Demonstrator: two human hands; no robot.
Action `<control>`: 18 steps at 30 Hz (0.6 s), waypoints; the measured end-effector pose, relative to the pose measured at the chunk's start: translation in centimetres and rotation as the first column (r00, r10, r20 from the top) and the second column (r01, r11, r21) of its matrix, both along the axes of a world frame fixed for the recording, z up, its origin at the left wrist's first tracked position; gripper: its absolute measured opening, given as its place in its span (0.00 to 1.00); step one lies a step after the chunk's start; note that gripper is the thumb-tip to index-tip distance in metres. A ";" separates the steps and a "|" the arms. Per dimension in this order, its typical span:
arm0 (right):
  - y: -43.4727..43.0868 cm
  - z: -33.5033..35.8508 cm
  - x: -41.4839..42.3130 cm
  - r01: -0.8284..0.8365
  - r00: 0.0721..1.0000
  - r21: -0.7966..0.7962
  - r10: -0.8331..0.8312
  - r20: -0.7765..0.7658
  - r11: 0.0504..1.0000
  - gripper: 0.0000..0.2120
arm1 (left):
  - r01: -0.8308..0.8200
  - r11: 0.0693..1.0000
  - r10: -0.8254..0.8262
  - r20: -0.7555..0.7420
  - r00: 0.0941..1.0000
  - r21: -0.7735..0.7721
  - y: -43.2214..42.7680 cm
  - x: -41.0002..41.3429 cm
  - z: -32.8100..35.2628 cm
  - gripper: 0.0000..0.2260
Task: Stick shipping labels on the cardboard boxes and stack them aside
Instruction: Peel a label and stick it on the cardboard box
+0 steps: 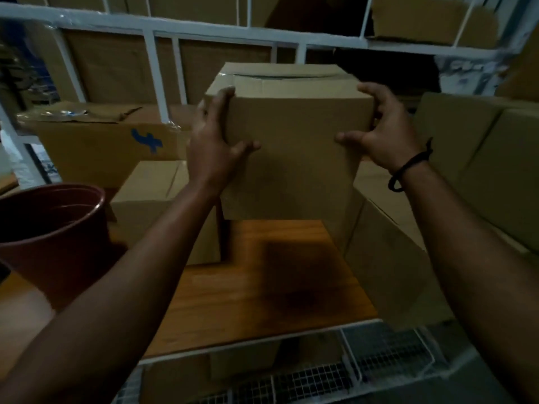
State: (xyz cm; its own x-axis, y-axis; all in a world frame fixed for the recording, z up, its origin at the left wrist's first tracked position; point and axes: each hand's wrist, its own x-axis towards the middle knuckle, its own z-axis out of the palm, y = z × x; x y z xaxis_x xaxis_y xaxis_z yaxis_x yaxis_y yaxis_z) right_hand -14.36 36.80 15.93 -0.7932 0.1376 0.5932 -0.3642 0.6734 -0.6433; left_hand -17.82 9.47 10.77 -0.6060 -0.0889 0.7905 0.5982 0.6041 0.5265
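Dim stockroom: white metal shelving [151,68] full of plain cardboard boxes [96,153], wire-mesh rack [379,360] below.

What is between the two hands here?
A plain cardboard box, held at its upper corners by the left hand and the right hand. The head view shows it.

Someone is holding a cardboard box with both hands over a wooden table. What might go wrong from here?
The plain brown cardboard box is gripped only at its sides by the left hand and right hand, with nothing visibly beneath; it may slip onto the orange-brown wooden tabletop.
The space is tight: swinging it could knock the dark red plastic pot or the lower cardboard box on the left.
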 end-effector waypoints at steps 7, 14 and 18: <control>6.4 -5.6 6.5 0.014 0.996 -0.011 -0.013 0.088 1.000 0.39 | 0.017 0.999 -0.014 0.082 0.997 -0.032 6.1 5.6 -5.6 0.35; 7.5 -14.8 8.4 -0.043 0.972 -0.015 0.046 0.229 0.999 0.37 | -0.030 0.999 0.032 0.239 0.971 -0.014 7.2 11.0 -14.7 0.33; 6.5 -18.6 8.8 -0.082 0.944 -0.054 0.095 0.315 0.995 0.36 | -0.068 0.998 0.070 0.354 0.933 -0.018 6.4 12.8 -18.5 0.32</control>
State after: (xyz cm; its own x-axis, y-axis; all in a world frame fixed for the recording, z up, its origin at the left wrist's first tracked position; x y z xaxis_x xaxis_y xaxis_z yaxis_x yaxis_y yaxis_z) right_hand -5.60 43.29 -2.68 -0.9495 0.0762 0.3044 -0.1940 0.6198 -0.7604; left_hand -5.06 15.90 -7.74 -0.8393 -0.1370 0.5261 0.3302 0.6403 0.6935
